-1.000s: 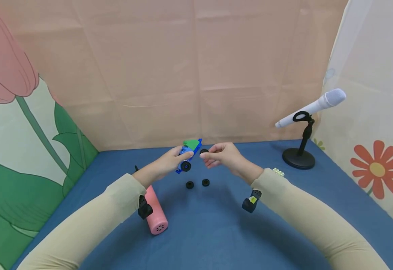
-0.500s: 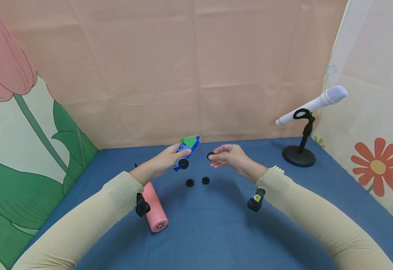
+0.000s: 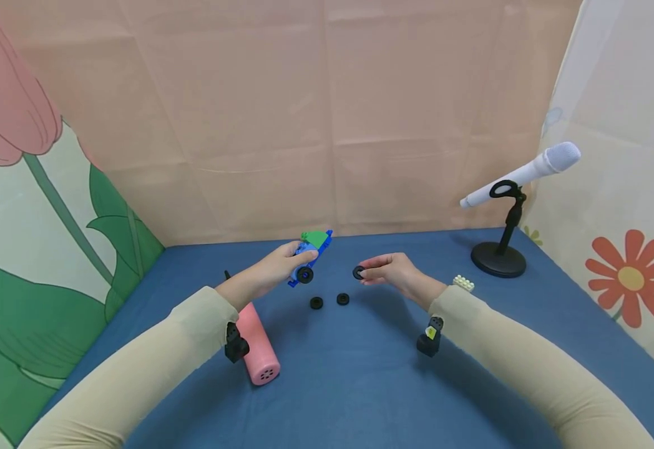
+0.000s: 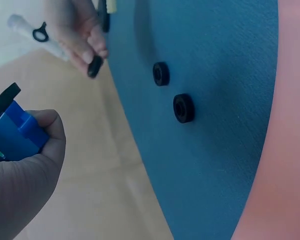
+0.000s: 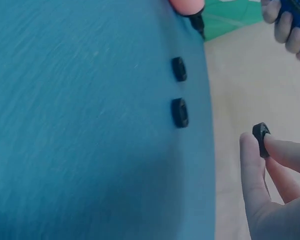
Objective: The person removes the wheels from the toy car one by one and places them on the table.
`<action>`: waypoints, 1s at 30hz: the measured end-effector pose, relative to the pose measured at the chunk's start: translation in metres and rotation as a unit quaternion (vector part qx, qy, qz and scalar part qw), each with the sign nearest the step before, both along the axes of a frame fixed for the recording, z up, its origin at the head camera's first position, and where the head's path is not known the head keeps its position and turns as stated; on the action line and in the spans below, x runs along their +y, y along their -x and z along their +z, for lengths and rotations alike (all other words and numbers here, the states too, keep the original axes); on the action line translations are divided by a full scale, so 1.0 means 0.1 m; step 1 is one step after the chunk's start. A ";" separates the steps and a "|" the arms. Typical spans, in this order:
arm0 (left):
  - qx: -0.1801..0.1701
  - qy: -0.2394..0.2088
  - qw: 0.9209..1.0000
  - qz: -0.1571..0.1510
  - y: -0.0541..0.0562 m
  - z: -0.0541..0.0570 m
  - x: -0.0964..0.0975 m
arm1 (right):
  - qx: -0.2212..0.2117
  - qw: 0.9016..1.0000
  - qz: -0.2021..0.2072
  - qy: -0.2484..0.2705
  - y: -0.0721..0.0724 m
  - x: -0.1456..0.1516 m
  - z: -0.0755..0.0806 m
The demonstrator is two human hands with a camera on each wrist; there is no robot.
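A person in pale cream sleeves (image 3: 501, 337) works with both hands raised over a blue-covered table (image 3: 349, 399), the left hand (image 3: 271, 268) gripping a small toy car (image 3: 316, 239), the right hand (image 3: 397, 274) pinching a black wheel (image 3: 357, 272) between thumb and fingertips. The gap between the two is what counts: the wheel is to the car's right and apart from it, slightly nearer the wearer, with the right fingertips pointing left across the space. The car's long axis runs aslant, its low end toward the wearer and its other end up, away and to the right; a mounted wheel (image 3: 305, 275) shows at the low end, none at the high end on the visible side. The held wheel turns its flat, ringed face toward the wearer. Below the hands, a left loose wheel (image 3: 316, 303) and a right loose wheel (image 3: 342, 299) rest side by side, apart, the latter nearer the right fingertips in the head view. The car looks to be glossy hard plastic, blue and angular under a green panel; the wheels are squat, matte black discs, probably rubbery. A smooth pink cylinder (image 3: 259, 349) with a pierced end lies by the left forearm, a studded cream block (image 3: 463, 283) beyond the right wrist, and a white microphone (image 3: 520, 176) leans in its black stand (image 3: 498, 259) at far right.
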State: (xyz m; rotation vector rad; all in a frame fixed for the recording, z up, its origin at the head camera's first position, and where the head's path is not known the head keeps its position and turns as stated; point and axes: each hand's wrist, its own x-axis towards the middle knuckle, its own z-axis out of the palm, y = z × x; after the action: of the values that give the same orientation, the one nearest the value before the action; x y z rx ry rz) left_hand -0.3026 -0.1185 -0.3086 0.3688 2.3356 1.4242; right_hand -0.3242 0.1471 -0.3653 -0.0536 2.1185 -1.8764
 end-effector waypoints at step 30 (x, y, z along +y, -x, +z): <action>-0.014 0.000 1.000 0.001 -0.02 -0.08 0.03 | -0.007 0.989 0.015 -0.146 0.11 0.05 -0.37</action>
State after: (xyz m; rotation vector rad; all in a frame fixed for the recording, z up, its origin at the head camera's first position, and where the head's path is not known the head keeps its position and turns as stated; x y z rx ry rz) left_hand -0.3005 -0.1154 -0.3165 0.3447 2.3138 1.4220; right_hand -0.3351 0.1519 -0.4020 -0.0076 2.3435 -1.5271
